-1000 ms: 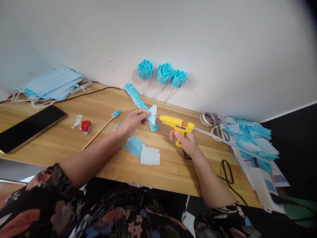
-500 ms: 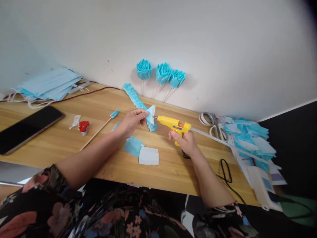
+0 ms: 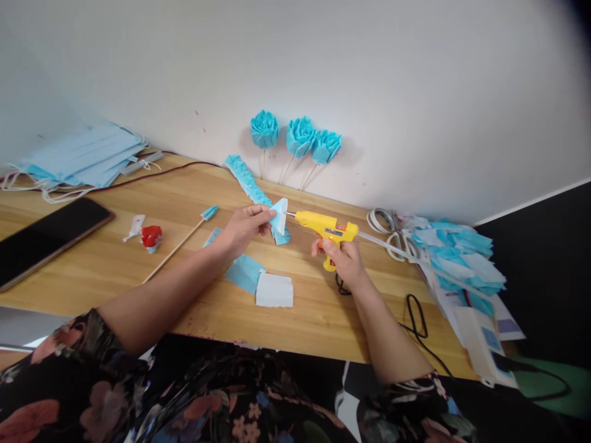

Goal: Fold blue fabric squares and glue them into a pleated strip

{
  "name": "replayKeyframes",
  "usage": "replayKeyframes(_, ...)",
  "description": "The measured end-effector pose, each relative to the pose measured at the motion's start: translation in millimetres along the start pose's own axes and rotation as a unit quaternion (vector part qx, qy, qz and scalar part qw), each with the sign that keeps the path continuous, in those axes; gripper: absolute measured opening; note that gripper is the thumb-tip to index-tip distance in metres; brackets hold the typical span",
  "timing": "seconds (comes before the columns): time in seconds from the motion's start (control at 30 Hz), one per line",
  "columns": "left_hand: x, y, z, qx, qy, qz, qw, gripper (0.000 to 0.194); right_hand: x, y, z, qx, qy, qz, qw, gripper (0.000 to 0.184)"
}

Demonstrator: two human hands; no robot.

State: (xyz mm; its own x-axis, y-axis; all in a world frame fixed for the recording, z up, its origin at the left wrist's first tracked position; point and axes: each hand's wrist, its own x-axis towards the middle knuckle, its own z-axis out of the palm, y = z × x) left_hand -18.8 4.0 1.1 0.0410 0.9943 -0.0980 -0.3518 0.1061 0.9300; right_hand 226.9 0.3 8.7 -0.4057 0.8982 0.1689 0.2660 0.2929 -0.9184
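Between the thumb and fingers of my left hand [image 3: 247, 227] is a folded blue-and-white fabric petal [image 3: 279, 216]. My right hand [image 3: 344, 258] grips a yellow hot glue gun [image 3: 323, 226], a long clear glue stick [image 3: 392, 246] poking out of its back. The gun's metal nozzle points left, at the petal's white edge; whether it touches I cannot tell. Behind the petal lies a strip of overlapping blue petals [image 3: 247, 178]. Loose blue [image 3: 244, 272] and white [image 3: 274, 290] fabric squares lie below my hands. A wooden stick with a blue tip [image 3: 184, 243] rests by my left forearm.
Three blue fabric flowers on sticks [image 3: 300, 136] lean on the wall. Face masks [image 3: 87, 157], a phone [image 3: 50, 240] and a small red object [image 3: 151, 236] are at left. Tape [image 3: 381, 220], scissors [image 3: 399, 246], blue scraps [image 3: 462, 252] and a black cord [image 3: 418, 320] are at right.
The glue gun has turned slightly, its body now more level, with the nozzle still by the petal's edge. The whole view has shifted a little. Both hands keep their hold.
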Motion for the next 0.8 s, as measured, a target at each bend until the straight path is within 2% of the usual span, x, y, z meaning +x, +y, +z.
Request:
replayKeyframes(0.3,3.6,-3.9,-2.0,-0.006,0.000,0.005,1.000,0.020,1.7,-7.4,0.3,-0.050,0.005,-0.007,0.999,0.057)
replayKeyframes(0.6,4.9,-5.7,-2.6,-0.006,-0.003,0.010,1.000,0.018,2.2,-7.7,0.7,-0.038,0.001,-0.026,0.999,0.055)
replayKeyframes(0.8,3.9,-3.5,-2.7,-0.008,-0.002,0.007,1.000,0.018,1.8,-5.7,-0.7,-0.054,0.003,-0.010,0.999,0.056)
